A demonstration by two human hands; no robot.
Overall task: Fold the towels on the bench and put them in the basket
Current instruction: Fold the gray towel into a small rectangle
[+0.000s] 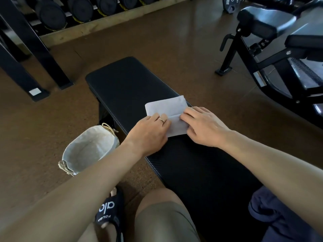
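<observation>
Counter (132,88) bare beyond the towel (166,106), free to its far end. Basket (87,151) on the floor left of the counter, mouth open, nothing above it. Dark cloth (272,215) heaped on the counter's near right end; exercise machine (272,55) stands off its right side.

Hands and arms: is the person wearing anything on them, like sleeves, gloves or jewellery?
Both forearms are bare, with no sleeves, gloves or watch in view. The left hand wears a thin gold-coloured ring on one finger. The right hand wears nothing.
</observation>
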